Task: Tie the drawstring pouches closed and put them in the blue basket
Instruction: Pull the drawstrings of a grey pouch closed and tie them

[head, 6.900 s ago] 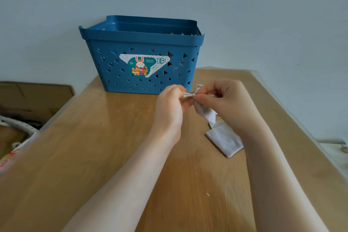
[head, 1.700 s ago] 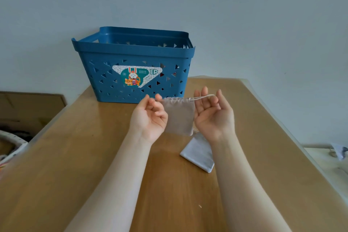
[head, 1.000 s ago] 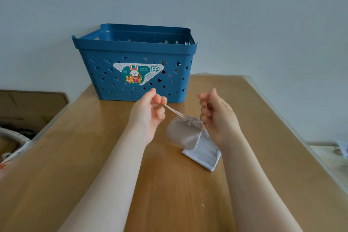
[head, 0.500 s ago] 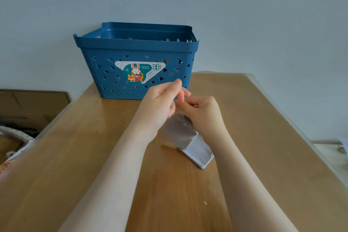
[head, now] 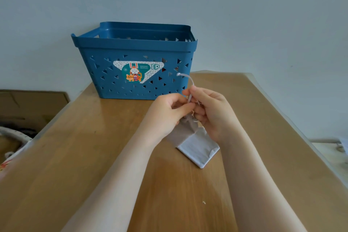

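Now a loop of cord (head: 186, 79) sticks up in front of the blue basket (head: 134, 51); half a second ago it was hidden in the fingers.

Both hands are pinched shut on the cord, left hand (head: 165, 113) and right hand (head: 211, 111) touching, so the knot can be pulled tight. The grey pouch (head: 185, 133) hangs under them, just in front of the basket, over a white pouch (head: 199, 149) lying on the table (head: 94, 156), waiting its turn.
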`<state>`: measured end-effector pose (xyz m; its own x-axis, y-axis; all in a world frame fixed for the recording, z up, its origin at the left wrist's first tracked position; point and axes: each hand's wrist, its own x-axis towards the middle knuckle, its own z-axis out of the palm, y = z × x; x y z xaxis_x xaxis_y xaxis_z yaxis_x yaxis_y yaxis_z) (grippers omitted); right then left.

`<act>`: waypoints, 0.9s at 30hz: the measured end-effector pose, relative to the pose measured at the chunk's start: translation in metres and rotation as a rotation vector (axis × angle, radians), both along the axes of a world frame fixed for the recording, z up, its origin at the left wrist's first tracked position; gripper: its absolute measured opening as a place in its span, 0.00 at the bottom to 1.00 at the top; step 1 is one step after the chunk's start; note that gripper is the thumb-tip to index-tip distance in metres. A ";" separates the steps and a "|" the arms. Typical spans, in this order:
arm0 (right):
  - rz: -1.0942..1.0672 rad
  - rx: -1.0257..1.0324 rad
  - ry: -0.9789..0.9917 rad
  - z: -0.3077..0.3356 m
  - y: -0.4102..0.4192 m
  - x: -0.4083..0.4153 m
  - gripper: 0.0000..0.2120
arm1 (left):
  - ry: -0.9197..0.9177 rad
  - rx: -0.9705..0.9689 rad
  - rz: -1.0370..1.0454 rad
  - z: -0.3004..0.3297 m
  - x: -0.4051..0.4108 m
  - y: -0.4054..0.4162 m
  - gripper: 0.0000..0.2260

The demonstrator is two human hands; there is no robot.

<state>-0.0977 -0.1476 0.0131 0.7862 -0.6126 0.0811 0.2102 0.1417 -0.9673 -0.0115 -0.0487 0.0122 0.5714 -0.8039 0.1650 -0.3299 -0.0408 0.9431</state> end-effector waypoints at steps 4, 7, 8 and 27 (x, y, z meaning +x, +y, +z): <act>-0.004 0.032 0.015 -0.001 0.000 0.002 0.13 | 0.138 0.038 -0.003 0.003 0.001 0.001 0.08; -0.055 0.070 0.055 -0.004 -0.003 0.003 0.13 | 0.556 -0.053 -0.053 0.007 0.002 0.001 0.10; -0.075 0.088 0.065 -0.005 -0.005 0.002 0.13 | 0.741 -0.086 -0.088 0.008 0.002 0.001 0.11; 0.164 -0.254 0.060 0.016 0.014 -0.005 0.20 | 0.061 0.216 -0.178 0.002 -0.016 -0.004 0.12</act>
